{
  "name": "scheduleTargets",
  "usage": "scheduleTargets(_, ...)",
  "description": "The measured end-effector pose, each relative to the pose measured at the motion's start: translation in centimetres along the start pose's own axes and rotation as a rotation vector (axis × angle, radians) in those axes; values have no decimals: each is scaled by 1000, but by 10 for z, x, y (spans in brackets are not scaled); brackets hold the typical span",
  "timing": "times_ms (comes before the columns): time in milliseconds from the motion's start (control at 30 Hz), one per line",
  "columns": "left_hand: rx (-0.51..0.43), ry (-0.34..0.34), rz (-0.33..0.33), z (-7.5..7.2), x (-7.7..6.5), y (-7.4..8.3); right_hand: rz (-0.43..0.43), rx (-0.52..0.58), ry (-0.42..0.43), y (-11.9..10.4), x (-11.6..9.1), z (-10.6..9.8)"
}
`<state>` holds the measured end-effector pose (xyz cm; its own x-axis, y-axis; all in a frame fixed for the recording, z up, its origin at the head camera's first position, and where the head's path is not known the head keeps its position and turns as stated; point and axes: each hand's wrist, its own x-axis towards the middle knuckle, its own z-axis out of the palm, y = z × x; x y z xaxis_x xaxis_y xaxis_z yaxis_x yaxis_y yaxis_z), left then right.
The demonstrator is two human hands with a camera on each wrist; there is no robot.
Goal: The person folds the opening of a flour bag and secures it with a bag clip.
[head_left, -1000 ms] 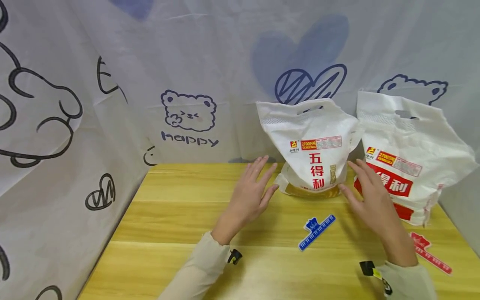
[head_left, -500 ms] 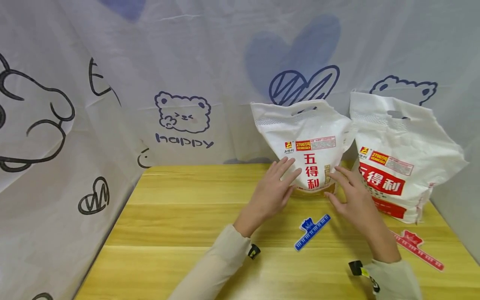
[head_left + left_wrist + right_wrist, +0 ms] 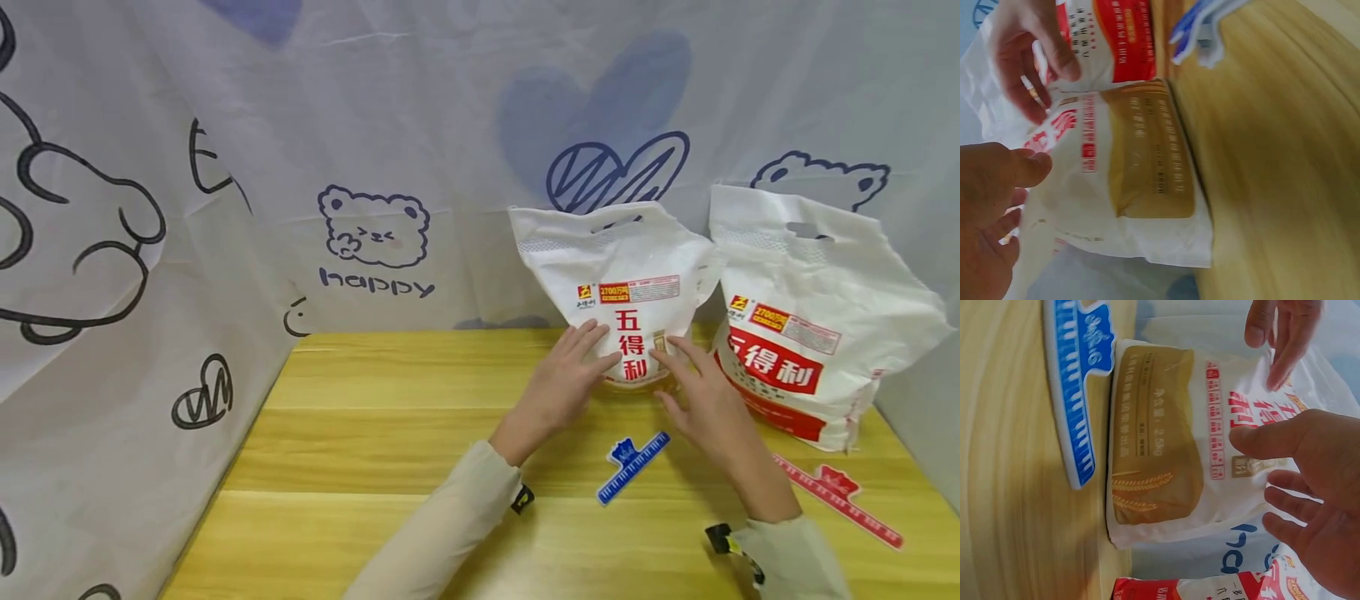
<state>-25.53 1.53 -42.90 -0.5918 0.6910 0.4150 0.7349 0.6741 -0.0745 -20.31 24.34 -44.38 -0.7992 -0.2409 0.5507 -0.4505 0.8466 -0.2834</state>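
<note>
A white flour bag [image 3: 626, 275] with red characters and a gold lower panel [image 3: 1154, 437] stands upright at the back of the table. My left hand [image 3: 557, 390] is at the left part of its front, fingers loosely bent. My right hand [image 3: 708, 404] is at the right part, fingers spread and slightly curved. Neither hand closes around the bag; in the right wrist view the right thumb overlaps the printed front. On the table in front lies a blue clip [image 3: 633, 468] with a piano-key pattern and a crown-shaped tab.
A second white flour bag [image 3: 832, 325] with a red label leans beside the first, on the right. A red piano-key clip [image 3: 843, 500] lies right of my right forearm. Behind the wooden table [image 3: 360, 450] hangs a printed cloth [image 3: 450, 108].
Both hands have moved in toward each other, from beside the left flour bag to its front. The bags and clips have stayed in place.
</note>
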Motion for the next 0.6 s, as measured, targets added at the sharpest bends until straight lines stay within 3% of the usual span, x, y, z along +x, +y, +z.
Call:
scheduleTargets(433,103,188,56,25,4,-3,-87,-42,56,15,7,10)
scheduleTargets(600,80,252,90,31,5,-2,-102,-47,95,19,8,15)
